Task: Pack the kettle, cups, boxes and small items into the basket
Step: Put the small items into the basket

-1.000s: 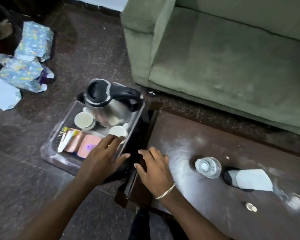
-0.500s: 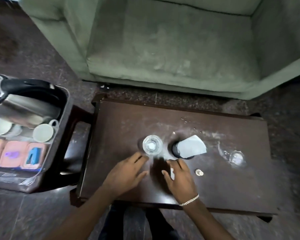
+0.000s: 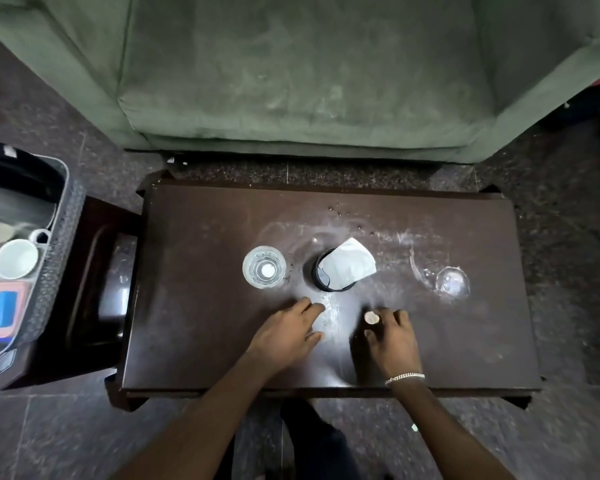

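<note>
Your right hand [image 3: 394, 336] rests low on the dark table [image 3: 201, 306], its fingers curled loosely round a small pale round object [image 3: 371, 317] at the fingertips; whether you have it pinched or are only touching it, I cannot tell. Your left hand [image 3: 286, 332] lies open and empty on the tabletop, fingers spread. The basket [image 3: 54, 271] sits well apart to your left on a lower stand, already holding the kettle [image 3: 11, 188], a white cup [image 3: 15, 258] and the pink boxes [image 3: 0, 308]. The risk lies in that little piece: it is flat and sits on a slick, smeared surface, so a shallow pinch may skate it away or drop it on the long carry to the basket. The water glass [image 3: 264, 267] and the dark cup with a white paper [image 3: 347, 266] over it stand just beyond your fingers; a hasty lift or sweep of either wrist could knock them over.
</note>
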